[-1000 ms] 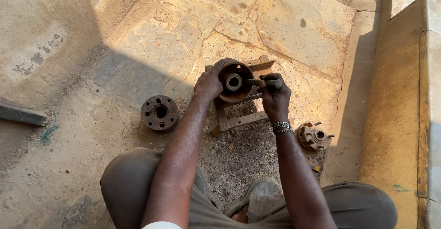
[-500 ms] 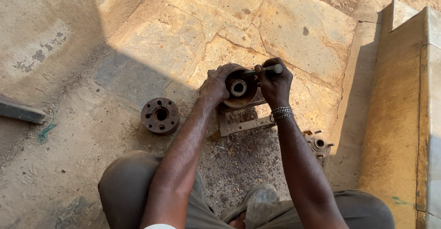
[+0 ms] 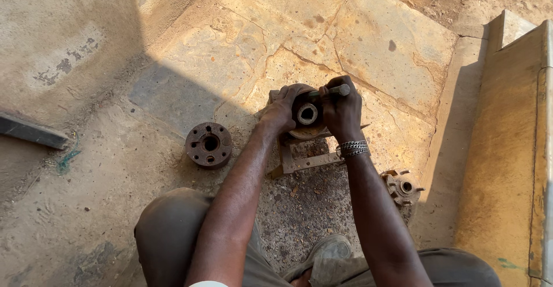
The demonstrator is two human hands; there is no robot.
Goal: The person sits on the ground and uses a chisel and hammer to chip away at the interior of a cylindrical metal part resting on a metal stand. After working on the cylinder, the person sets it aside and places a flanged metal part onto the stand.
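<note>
My left hand (image 3: 283,108) grips the left side of a rusty round hub part (image 3: 306,114) with a hole in its middle. It rests on a metal angle bracket (image 3: 305,161) on the stone floor. My right hand (image 3: 341,109), with a metal bracelet at the wrist, is closed around a rod-like tool (image 3: 334,90) whose end pokes out over the top of the hub. Both hands press close against the hub from either side, hiding most of its rim.
A rusty flange disc with bolt holes (image 3: 208,144) lies on the ground to the left. Another small metal part (image 3: 402,186) sits to the right near my arm. A dark metal bar (image 3: 31,130) lies at far left. A raised concrete ledge (image 3: 512,149) runs along the right.
My hands have closed in tighter around the hub, and my right hand has lifted the rod-like tool from the hub's right side to its top edge.
</note>
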